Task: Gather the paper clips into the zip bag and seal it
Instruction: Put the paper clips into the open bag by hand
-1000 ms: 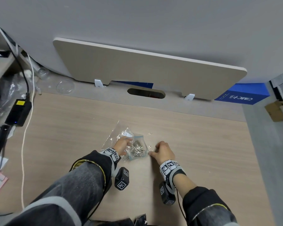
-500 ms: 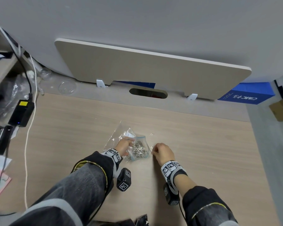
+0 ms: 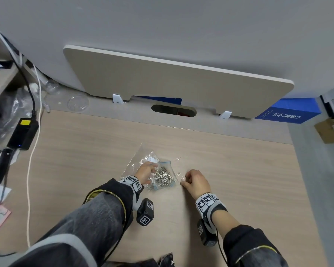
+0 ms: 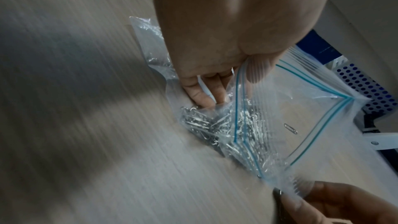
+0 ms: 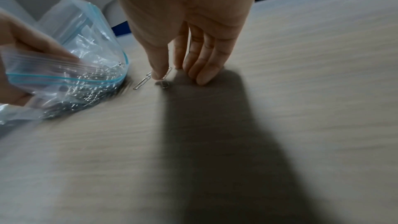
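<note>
A clear zip bag (image 3: 165, 166) with a blue zip line lies on the wooden desk, and a heap of silver paper clips (image 3: 163, 177) fills it. My left hand (image 3: 152, 168) pinches the bag's rim (image 4: 237, 101) and holds its mouth up and apart. Just right of the bag, my right hand (image 3: 182, 182) has its thumb (image 5: 159, 71) and forefinger closed on a loose paper clip (image 5: 169, 71) at the desk surface, while its other fingers (image 5: 202, 76) touch the wood. Another loose clip (image 5: 141, 83) lies beside the thumb. A third one (image 3: 178, 158) lies farther back.
A second crumpled clear bag (image 3: 141, 157) lies behind my left hand. A black adapter (image 3: 22, 133) with black and white cables sits at the desk's left edge. A beige divider panel (image 3: 172, 83) stands at the back. Bare desk stretches to the right.
My right hand has shifted slightly to the right, away from the bag's mouth, and its fingertips now rest at the loose clips. The left hand still holds the bag in the same spot.
</note>
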Action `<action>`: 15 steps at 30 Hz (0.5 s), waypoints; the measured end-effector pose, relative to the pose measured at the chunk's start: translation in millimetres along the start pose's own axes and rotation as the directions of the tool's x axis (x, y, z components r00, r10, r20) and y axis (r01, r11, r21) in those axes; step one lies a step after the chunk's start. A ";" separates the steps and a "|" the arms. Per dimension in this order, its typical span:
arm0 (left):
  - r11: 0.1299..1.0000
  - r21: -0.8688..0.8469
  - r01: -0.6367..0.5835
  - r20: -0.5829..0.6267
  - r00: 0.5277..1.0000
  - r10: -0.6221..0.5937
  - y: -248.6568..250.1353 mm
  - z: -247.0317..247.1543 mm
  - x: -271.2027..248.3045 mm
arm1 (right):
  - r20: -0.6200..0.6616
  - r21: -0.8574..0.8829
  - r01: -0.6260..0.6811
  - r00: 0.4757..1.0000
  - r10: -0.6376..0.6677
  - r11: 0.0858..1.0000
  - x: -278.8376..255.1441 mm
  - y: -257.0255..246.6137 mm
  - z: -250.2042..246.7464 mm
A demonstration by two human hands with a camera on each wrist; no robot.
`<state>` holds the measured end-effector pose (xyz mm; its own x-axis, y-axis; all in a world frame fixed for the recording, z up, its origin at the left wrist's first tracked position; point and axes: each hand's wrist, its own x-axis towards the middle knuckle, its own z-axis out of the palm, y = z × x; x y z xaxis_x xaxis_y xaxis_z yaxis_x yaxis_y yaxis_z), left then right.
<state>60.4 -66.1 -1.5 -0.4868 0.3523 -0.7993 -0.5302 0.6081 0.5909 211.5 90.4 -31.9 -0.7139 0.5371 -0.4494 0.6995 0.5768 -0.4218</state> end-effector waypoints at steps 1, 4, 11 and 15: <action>1.000 0.004 -0.002 0.005 1.000 0.002 -0.3 -0.5 0.1 | 0.005 -0.007 0.017 1.000 -0.017 1.000 0.4 -2.2 1.6; 1.000 0.011 -0.010 0.010 1.000 0.010 -0.6 -1.0 1.2 | 0.025 -0.043 0.090 0.996 -0.089 0.995 1.2 -6.7 3.8; 1.000 0.014 -0.009 -0.001 1.000 0.009 -1.5 -1.0 1.6 | 0.063 -0.025 0.129 0.990 -0.127 0.991 0.2 0.2 -1.0; 1.000 0.015 -0.008 -0.001 1.000 0.008 -0.2 -0.5 0.9 | 0.101 -0.073 0.171 0.981 -0.163 0.983 -0.2 2.6 -5.0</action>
<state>59.7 -66.3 -2.3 -0.4920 0.3561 -0.7944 -0.5157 0.6160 0.5955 213.3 94.8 -29.0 -0.8114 0.3708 -0.4519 0.5631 0.7034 -0.4338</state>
